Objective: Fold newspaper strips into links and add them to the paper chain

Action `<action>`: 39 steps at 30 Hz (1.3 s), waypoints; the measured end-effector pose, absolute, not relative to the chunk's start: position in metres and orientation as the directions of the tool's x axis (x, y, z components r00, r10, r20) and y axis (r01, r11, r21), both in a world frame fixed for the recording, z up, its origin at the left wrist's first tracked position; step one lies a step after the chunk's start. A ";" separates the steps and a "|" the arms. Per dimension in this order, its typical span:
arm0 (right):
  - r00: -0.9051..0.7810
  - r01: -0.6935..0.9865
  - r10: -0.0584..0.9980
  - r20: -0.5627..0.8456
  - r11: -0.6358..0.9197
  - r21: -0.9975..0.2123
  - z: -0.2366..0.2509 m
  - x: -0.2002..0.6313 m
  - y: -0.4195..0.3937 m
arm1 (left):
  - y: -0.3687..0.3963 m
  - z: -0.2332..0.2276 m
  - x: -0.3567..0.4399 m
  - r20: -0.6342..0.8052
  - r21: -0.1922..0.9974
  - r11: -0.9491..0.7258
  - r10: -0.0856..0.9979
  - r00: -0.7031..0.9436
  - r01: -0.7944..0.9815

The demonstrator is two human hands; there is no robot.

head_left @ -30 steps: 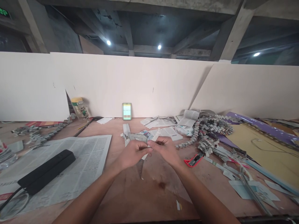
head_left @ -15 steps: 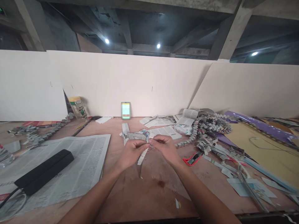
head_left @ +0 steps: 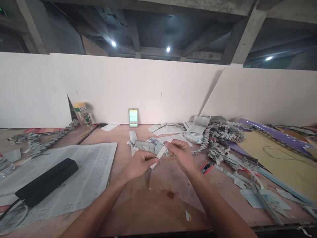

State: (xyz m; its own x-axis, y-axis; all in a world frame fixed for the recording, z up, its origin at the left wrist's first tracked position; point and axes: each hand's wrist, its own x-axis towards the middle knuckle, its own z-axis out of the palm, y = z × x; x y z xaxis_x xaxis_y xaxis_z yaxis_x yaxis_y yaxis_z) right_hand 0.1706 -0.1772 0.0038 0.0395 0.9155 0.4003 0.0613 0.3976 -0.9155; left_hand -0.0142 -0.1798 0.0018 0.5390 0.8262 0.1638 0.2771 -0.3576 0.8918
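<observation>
A narrow strip of printed newspaper (head_left: 161,152) slants up to the right between my two hands, above the table. My left hand (head_left: 141,162) pinches it near its lower end, thumb on top. The upper end is pinched between the thumb and fingers of my right hand (head_left: 180,152). Behind the strip lie loose newspaper cuttings (head_left: 133,138) and a clear triangular set square (head_left: 146,147), partly covered by my hands. A red and black cutter (head_left: 207,167) rests on the table beside my right wrist.
Folded paper chain (head_left: 226,132) is heaped at the right, near a purple plastic package (head_left: 277,134) and paper scraps. On the left, a black power strip (head_left: 47,181) lies on a newspaper sheet (head_left: 99,168). A lit phone (head_left: 133,117) leans against the white board (head_left: 138,86).
My hands have moved apart: the right went up and right, the left slightly down. More of the newspaper strip now shows between them.
</observation>
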 end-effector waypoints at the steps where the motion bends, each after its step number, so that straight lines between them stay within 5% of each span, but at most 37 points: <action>1: 0.067 0.035 0.913 0.402 0.400 -0.916 0.002 0.173 -0.175 | -0.177 0.000 -0.017 0.123 0.906 -0.321 0.825 0.552 0.277; 5: 0.085 0.034 0.909 0.407 0.406 -0.913 -0.002 0.177 -0.170 | -0.168 -0.001 -0.031 0.051 0.892 -0.306 0.798 0.600 0.332; 13: -0.042 0.122 0.934 0.354 0.357 -0.926 -0.003 0.160 -0.178 | -0.171 0.000 -0.020 0.236 0.864 -0.408 0.846 0.478 0.295; 19: 0.147 -0.145 0.929 0.339 0.360 -0.922 -0.002 0.172 -0.171 | -0.173 -0.002 -0.018 0.236 0.901 -0.359 0.877 0.418 0.244; 26: -0.192 0.093 0.941 0.279 0.300 -0.949 0.003 0.161 -0.181 | -0.173 -0.006 -0.013 0.224 0.971 -0.236 0.945 0.238 0.025; 39: -0.163 0.037 0.945 0.284 0.294 -0.955 -0.003 0.150 -0.185 | -0.178 -0.007 -0.013 0.239 0.971 -0.227 0.937 0.257 -0.074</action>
State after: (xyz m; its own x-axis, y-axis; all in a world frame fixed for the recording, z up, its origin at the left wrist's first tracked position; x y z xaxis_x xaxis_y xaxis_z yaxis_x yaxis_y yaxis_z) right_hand 0.1502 -0.1851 -0.0032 -0.1633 0.9447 0.2842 0.0370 0.2938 -0.9552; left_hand -0.0127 -0.1776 -0.0070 0.2568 0.9365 0.2386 -0.0738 -0.2272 0.9710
